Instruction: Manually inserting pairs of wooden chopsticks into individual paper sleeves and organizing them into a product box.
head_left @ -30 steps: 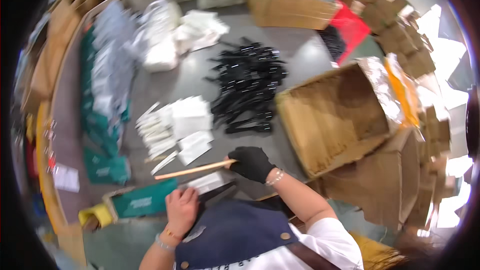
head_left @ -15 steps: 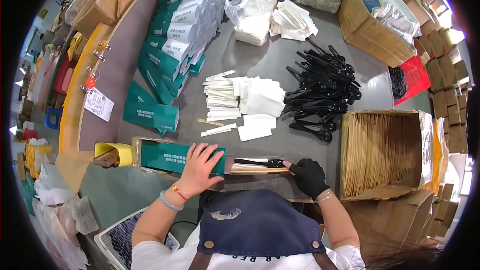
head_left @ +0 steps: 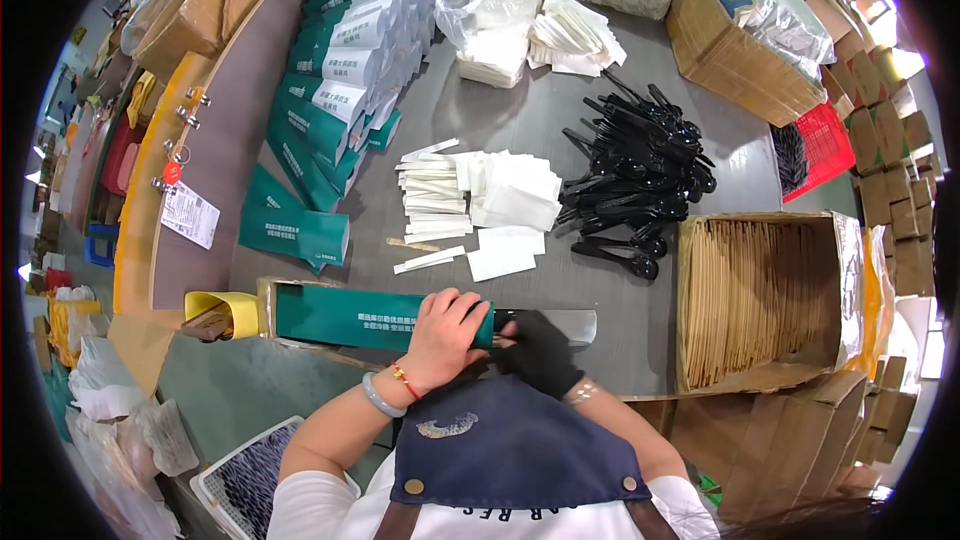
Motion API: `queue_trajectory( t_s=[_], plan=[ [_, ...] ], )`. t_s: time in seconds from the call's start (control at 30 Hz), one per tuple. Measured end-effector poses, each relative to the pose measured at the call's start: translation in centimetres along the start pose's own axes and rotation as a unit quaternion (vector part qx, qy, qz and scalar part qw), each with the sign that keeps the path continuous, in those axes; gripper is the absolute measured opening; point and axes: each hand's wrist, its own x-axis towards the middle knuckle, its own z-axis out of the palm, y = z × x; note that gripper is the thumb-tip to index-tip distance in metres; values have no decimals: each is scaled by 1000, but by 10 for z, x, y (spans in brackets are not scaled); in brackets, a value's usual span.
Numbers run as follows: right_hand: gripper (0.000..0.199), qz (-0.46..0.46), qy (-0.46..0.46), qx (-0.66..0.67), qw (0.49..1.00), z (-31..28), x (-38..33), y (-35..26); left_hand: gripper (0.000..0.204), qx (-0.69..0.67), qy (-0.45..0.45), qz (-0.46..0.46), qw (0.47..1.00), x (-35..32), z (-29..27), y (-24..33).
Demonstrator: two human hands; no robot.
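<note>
1. The green sleeve (head_left: 335,318) is placed left of the stick-filled cardboard box (head_left: 828,290), with one end turned toward it.
2. The left hand (head_left: 447,337) is laid over the sleeve's box-facing end, fingers bent; whether it is gripped cannot be told.
3. The black-gloved right hand (head_left: 540,352) is half curled beside that end; whatever is pinched is hidden.
4. A light, thin, slightly slippery, easily creased sleeve is suggested, best held across both long edges near the box-facing end.

Bright light covers your long, flat green sleeve (head_left: 330,318) and glints off glossy black plastic spoons (head_left: 648,162); edges bow near the rim.
</note>
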Motion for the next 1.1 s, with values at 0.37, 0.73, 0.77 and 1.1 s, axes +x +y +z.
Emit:
queue_trajectory(
  t_s=[0.37,0.73,0.77,1.1],
  plan=[
    [63,-124,32,-269,955,-46,6,-13,48,96,-192,118,969,41,-39,4],
    [59,-45,121,-315,940,-110,-22,-34,39,136,13,18,990,32,-110,-100],
    [59,-35,98,-327,939,-107,-22,-36,41,155,41,-26,987,17,-101,-95],
    [64,-72,30,-344,936,-81,-11,-40,87,-63,116,-257,957,-36,1,-40]
  ],
)
